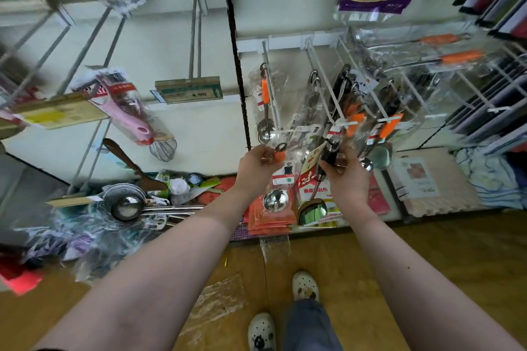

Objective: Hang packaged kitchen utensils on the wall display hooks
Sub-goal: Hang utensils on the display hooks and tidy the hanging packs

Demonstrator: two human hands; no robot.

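- Head view, hands: the left hand (258, 164) pinched the top of a packaged orange-handled scoop (278, 179) between thumb and fingertips, just below the tip of a white wire hook (271, 94); the right hand (343, 177) was curled round the handle of a packaged black-handled utensil (328, 152), whose bowl hung below the hand
- Head view, task items: both packs were held in the air, close in front of the wall display and not yet on a hook; a matching hung scoop (265, 111) already sat on the same hook
- Head view, step in hand (judgement): the scoop's hang ring probably needed turning square to the hook tip, then sliding back along the wire with the film kept clear of the opening; the right hand's pack was best held aside, away from the crowded neighbouring hooks (328, 100)
- Head view, limits: glare and creased film hid the ring and the hook tip where they neared, so whether they touched could not be told; blur smeared the pink whisk pack (128, 111) and the loose ladles (127, 206) at left; the uppermost packs were cut off by the frame edge
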